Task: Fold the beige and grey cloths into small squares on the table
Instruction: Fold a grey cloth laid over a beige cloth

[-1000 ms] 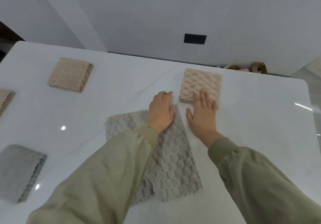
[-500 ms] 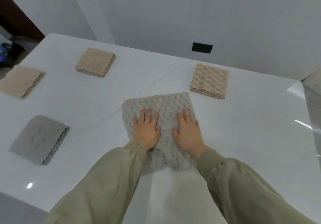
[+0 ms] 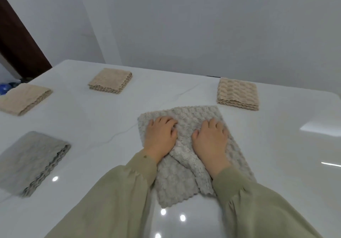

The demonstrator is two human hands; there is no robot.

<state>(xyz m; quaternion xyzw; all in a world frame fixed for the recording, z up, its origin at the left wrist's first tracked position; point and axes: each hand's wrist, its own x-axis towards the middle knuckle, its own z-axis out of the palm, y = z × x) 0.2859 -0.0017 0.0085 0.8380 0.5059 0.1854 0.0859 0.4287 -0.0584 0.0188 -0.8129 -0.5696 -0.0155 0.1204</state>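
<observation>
A grey bubble-textured cloth (image 3: 195, 113) lies on the white table (image 3: 280, 151) right in front of me, folded into a long strip. My left hand (image 3: 160, 134) and my right hand (image 3: 210, 138) sit side by side on its far half. Both have their fingers curled into the fabric and grip it. Between the hands the cloth is bunched into a raised crease that runs down toward my right sleeve. The near end of the cloth is partly hidden by my sleeves.
A folded beige textured square (image 3: 238, 93) lies just beyond the grey cloth on the right. Two more folded beige squares (image 3: 110, 80) (image 3: 24, 99) and a folded grey square (image 3: 33, 160) lie to the left. A wall stands behind the table's far edge.
Both hands went from lying flat on the grey cloth to curling their fingers into it. The cloth has bunched up between them. My view tilted upward.
</observation>
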